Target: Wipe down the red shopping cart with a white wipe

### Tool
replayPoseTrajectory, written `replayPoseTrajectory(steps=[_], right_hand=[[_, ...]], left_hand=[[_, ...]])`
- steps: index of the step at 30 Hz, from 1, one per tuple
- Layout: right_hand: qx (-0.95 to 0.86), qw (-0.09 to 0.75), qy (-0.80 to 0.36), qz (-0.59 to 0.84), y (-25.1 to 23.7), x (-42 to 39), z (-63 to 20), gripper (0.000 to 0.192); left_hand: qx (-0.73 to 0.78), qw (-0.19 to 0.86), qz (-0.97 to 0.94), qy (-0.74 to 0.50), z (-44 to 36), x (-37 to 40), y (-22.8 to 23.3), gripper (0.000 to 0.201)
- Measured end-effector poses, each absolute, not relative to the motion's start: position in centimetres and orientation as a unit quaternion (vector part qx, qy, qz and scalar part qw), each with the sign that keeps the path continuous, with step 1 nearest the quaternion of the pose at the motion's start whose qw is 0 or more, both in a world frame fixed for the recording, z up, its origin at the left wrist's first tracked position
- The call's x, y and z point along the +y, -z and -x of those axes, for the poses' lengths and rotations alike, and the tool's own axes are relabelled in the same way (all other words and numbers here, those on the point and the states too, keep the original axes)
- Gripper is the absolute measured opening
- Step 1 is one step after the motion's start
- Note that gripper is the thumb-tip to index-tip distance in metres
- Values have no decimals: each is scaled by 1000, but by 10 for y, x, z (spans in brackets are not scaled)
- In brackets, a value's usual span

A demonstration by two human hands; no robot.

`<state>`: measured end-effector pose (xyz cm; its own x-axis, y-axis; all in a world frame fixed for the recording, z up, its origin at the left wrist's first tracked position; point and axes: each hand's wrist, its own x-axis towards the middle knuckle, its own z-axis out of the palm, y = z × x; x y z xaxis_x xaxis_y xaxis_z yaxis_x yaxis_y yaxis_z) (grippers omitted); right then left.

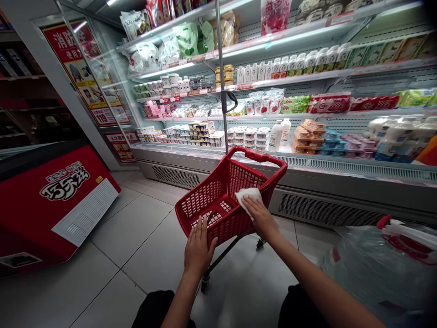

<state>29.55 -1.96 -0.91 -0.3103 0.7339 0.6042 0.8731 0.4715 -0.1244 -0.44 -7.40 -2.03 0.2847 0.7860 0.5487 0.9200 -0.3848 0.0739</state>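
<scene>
A red plastic shopping cart [235, 222] on dark legs with casters stands in front of me, its handle toward the fridge. My left hand [199, 246] lies against the near side of the basket, fingers stretched out and holding nothing. Under the fingers of my right hand [261, 214] is a white cloth [248, 196], pressed on the rim of the basket's near side. Part of the cloth is hidden by that hand; whether it is fabric or paper I cannot tell.
An open dairy fridge [205, 182] with full shelves runs behind the cart. At the left is a red chest freezer [44, 218]. Large clear bottles [372, 269] with red caps stand close on my right. Pale tiles [136, 228] cover the floor.
</scene>
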Motion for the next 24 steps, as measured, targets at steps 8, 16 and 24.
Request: replayPoseTrajectory(steps=[8,16,24], right_hand=[[-877,275,62,389,26,-64,-206,87],[-830,255,154,472,6,-14,-332,80],[-793,292,127,520,19,-9,-303,90]], left_hand=[[-540,130,792,252,-14,-78,22,85],[-531,123,800,249,-9,-77,22,80],[-519,120,807,254,-44,-85,24,86]])
